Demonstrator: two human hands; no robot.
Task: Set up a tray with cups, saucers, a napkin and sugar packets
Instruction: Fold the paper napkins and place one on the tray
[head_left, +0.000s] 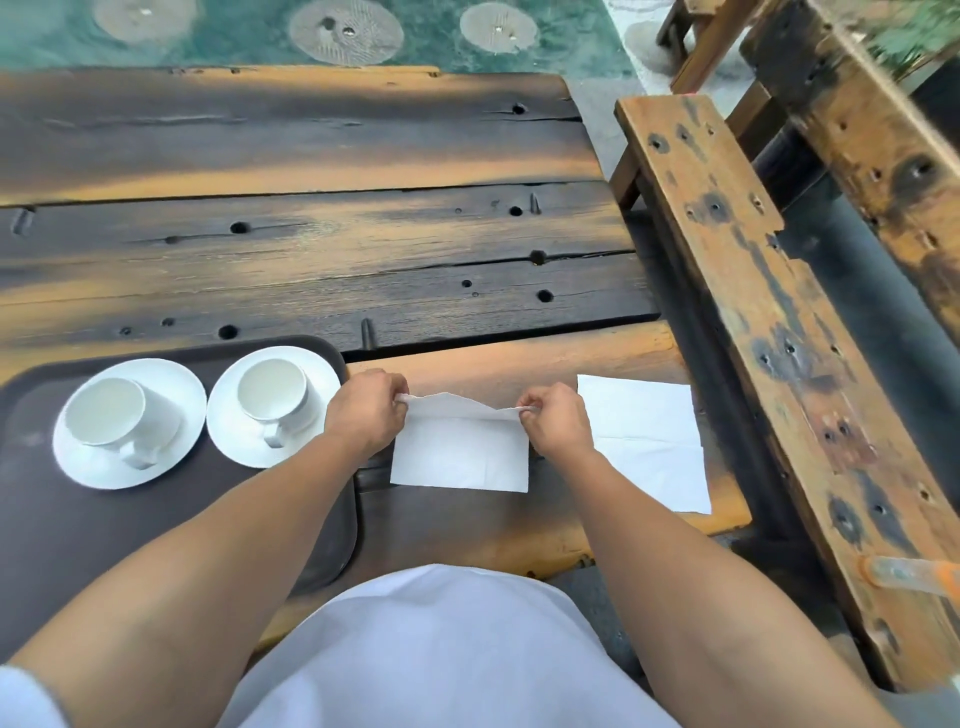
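A dark brown tray (47, 519) lies at the table's near left. On it stand two white saucers, the left saucer (176, 384) and the right saucer (228, 431), each with a white cup: left cup (111, 413), right cup (272, 389). Just right of the tray a white napkin (460, 460) lies on the wood. My left hand (363, 410) pinches its far left corner and my right hand (553, 421) pinches its far right corner, lifting the far edge. A second white napkin (644, 436) lies flat further right.
The table (311, 234) is rough dark and orange planks with holes. A worn wooden bench (753, 322) runs along its right side, with more wooden furniture behind it. Green patterned floor shows beyond the far edge.
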